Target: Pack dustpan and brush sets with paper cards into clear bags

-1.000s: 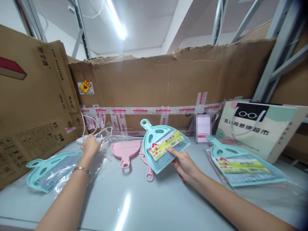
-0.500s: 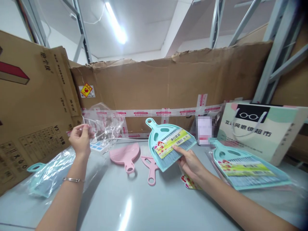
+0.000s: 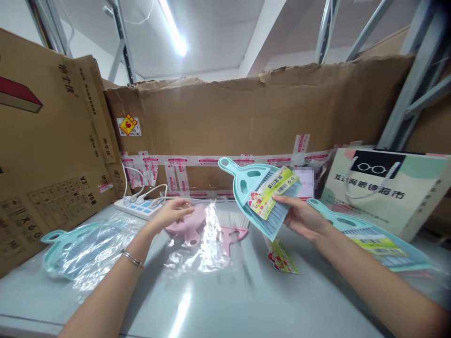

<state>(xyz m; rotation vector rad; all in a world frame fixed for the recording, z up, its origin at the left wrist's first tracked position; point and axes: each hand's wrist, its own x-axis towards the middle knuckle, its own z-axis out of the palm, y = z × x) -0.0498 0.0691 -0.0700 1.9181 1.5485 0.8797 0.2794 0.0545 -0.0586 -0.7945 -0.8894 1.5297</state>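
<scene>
My right hand (image 3: 305,218) grips a teal dustpan (image 3: 241,183) with a brush nested in it and a yellow-green label card (image 3: 273,192) across the front. The set is tilted, its handle up and to the left, above the table. My left hand (image 3: 172,216) pinches the top of a transparent plastic bag (image 3: 210,239) that hangs down in front of the pink items. Behind the bag lie a pink dustpan (image 3: 192,223) and a pink brush (image 3: 236,233). Below the teal set, a loose label card (image 3: 283,257) lies on the table.
At the left, another teal dustpan (image 3: 58,251) lies in plastic wrap. More teal sets (image 3: 380,239) lie at the right, before a paper bag (image 3: 373,188). A power strip (image 3: 139,206) with cords stands by the cardboard boxes (image 3: 229,117) at the back.
My left hand has moved right and down, bringing the plastic bag from the power strip to over the pink dustpan and brush. My right hand has shifted slightly right with the teal set.
</scene>
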